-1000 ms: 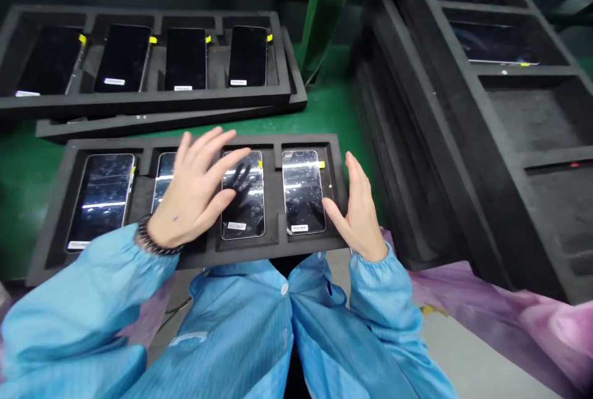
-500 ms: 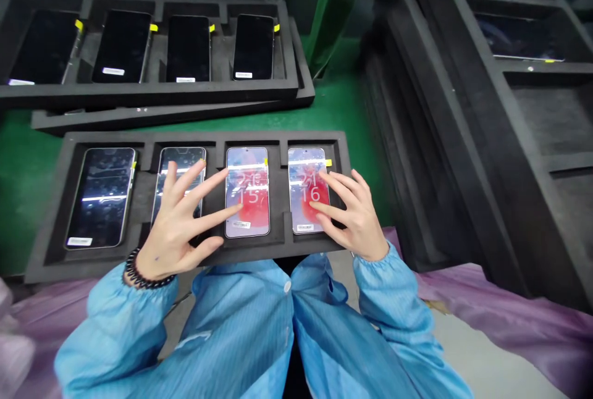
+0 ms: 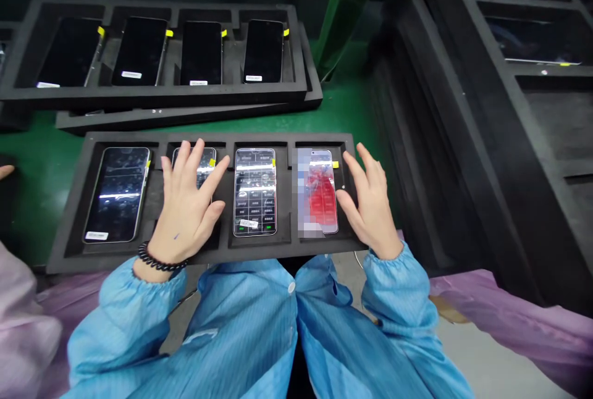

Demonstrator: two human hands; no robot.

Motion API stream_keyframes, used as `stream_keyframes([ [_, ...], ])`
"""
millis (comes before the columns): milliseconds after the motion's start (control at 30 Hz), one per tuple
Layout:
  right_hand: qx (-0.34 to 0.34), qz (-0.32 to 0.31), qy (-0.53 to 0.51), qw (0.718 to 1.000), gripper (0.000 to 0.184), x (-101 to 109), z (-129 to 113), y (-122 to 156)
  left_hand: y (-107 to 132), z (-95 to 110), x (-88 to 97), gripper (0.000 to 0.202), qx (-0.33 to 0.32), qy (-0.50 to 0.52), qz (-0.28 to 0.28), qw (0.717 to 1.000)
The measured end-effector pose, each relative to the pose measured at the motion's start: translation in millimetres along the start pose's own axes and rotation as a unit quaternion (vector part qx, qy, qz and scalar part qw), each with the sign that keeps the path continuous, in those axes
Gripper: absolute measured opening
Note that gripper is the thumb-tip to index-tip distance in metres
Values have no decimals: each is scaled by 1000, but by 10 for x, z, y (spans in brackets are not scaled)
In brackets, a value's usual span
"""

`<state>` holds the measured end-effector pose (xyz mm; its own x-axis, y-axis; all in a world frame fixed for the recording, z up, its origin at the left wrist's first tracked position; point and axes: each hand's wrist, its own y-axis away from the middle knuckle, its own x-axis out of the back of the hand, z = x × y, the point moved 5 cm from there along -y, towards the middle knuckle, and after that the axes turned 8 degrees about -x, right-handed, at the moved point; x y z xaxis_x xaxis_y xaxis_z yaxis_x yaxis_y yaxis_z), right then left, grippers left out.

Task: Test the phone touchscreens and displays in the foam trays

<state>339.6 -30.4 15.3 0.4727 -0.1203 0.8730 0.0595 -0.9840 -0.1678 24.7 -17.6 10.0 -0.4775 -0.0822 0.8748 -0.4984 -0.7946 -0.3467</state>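
A black foam tray [image 3: 287, 250] in front of me holds several smartphones in separate compartments. Fingers spread, my left hand [image 3: 185, 214] is over the second smartphone [image 3: 207, 161] from the left, covering much of it; whether it touches the glass I cannot tell. My right hand [image 3: 369, 204] is open at the tray's right end, beside the rightmost smartphone [image 3: 322, 192], whose red picture is partly blurred out. Between my hands, the third smartphone [image 3: 256, 192] shows a dark grid of buttons. The leftmost smartphone [image 3: 118, 192] has a dark, reflective screen.
Behind lies another foam tray [image 3: 157, 99] with dark smartphones, stacked on a second tray [image 3: 115, 121]. Tall stacked black trays [image 3: 472, 139] rise on the right. A green post [image 3: 347, 10] stands at the back. Another person's fingertip [image 3: 5, 171] and pale sleeve [image 3: 28, 306] show at the left.
My right hand has moved right, off the rightmost smartphone. My left hand has drawn back from the third smartphone, whose lock screen has changed to a button grid. The view has shifted slightly.
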Motion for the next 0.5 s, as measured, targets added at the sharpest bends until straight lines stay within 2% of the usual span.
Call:
stream_keyframes([
  [133, 24, 49, 2, 998, 55, 273, -120, -139, -231, -3, 255, 55, -20, -55, 17, 998],
  [200, 37, 48, 0, 998, 51, 258, -139, -203, -339, -24, 293, 53, -30, -67, 53, 996],
  [233, 44, 47, -5, 998, 49, 208, -132, -228, -374, -36, 270, 52, -36, -68, 70, 995],
  [300, 58, 40, -14, 997, 46, 52, -94, -258, -407, -59, 137, 48, -50, -64, 64, 995],
  [400, 79, 36, 2, 996, 39, -144, -42, -250, -378, -49, -114, 41, -95, -54, -7, 994],
  [500, 99, 33, 27, 994, 32, -174, -53, -215, -329, -4, -192, 40, -155, -41, -44, 986],
])
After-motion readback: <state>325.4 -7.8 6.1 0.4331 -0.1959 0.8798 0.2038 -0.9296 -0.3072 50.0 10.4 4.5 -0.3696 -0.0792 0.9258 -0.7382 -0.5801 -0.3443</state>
